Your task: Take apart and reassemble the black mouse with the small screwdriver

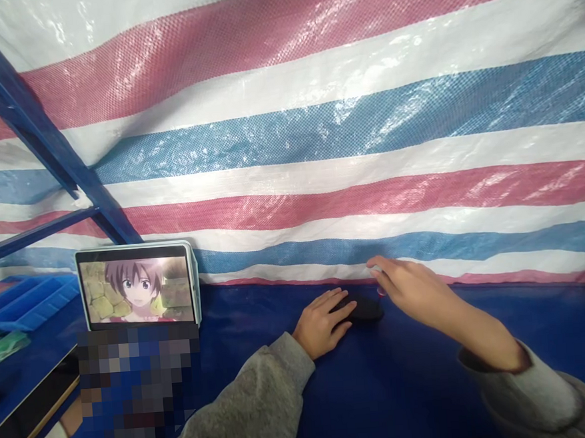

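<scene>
Fingers of my left hand lie flat, spread on a dark object; my right hand hovers loosely open, holding nothing.

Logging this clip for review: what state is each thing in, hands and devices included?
left hand: flat on the blue table cover, fingers touching the black object
right hand: open, raised by the tarp wall
black object: lying flat, partly covered
tablet: propped upright, screen on, showing a cartoon
phone: lying flat, screen dark
tarp: hanging as back wall
</scene>
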Demonstrator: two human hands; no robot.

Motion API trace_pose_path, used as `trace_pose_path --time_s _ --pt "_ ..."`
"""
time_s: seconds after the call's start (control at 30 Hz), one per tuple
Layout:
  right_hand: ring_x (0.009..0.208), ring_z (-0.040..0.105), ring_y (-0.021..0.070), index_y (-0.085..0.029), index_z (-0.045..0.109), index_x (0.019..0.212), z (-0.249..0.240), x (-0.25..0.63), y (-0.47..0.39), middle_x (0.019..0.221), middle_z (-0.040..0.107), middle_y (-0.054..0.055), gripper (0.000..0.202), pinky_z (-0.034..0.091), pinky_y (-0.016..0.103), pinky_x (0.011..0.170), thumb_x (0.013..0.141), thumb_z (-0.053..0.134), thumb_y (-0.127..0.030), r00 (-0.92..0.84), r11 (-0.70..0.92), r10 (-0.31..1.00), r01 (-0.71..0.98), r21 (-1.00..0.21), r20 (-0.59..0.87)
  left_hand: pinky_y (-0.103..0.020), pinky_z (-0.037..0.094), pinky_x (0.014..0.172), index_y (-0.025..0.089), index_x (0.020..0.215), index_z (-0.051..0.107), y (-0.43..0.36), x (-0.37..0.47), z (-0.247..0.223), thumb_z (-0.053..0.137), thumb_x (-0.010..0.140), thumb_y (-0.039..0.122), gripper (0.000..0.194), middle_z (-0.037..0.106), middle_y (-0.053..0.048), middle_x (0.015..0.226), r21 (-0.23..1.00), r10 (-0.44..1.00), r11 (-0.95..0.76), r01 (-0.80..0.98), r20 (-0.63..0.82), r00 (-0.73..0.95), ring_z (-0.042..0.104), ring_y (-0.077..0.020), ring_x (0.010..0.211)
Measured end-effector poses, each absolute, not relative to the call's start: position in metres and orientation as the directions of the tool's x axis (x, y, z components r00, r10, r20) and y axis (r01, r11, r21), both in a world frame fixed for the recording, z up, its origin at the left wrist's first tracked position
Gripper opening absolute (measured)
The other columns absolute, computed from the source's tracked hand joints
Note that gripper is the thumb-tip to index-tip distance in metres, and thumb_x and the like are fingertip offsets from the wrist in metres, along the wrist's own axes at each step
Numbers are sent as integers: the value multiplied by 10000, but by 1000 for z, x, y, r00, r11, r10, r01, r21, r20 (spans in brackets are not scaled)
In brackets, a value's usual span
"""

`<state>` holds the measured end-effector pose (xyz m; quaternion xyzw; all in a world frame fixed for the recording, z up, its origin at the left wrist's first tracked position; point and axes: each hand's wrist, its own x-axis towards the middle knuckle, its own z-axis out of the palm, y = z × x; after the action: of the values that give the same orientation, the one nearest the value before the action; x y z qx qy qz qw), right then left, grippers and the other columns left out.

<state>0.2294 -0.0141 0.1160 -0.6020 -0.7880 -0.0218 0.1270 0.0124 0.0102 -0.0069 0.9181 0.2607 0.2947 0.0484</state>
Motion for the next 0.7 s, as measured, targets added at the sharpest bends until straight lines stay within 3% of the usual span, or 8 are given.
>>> trace_pose_path --time_s 0.1,0.27,0.47,0.53,0.7 --pt "689 658 228 -217 590 1021 117 228 -15 687 684 44 355 364 290 589 974 279 -380 -209 230 963 966 -116 171 -423 360 1131 229 1347 503 10 12 -7 515 945 296 407 478 -72 1422 237 507 -859 453 513 693 418 -224 1343" --pt "699 651 205 -204 575 1044 119 227 -17 886 708 69 293 352 289 587 931 306 -231 -248 267 947 961 -71 207 -430 368 1125 235 1347 500 10 12 -7 508 949 303 404 483 -70 1418 234 505 -860 454 518 691 425 -226 1338" --pt "642 636 225 -210 604 909 120 230 -16 654 664 51 375 335 292 558 975 274 -375 -213 222 961 974 -34 174 -438 376 1119 238 1346 499 10 12 -6 511 947 298 404 482 -71 1418 236 500 -863 447 529 685 429 -232 1335" --pt "671 642 225 -213 606 938 121 230 -18 706 673 53 377 350 293 571 973 280 -399 -191 203 967 977 -58 172 -443 389 1108 238 1343 501 10 13 -6 503 952 309 398 492 -71 1409 235 500 -862 449 535 681 441 -233 1326" --pt "734 637 180 -193 586 1094 120 230 -18 966 663 74 340 400 289 656 918 295 -188 -300 327 929 940 -100 214 -426 395 1105 225 1332 512 11 13 -7 486 965 322 381 499 -77 1402 210 483 -870 446 544 686 446 -227 1323"
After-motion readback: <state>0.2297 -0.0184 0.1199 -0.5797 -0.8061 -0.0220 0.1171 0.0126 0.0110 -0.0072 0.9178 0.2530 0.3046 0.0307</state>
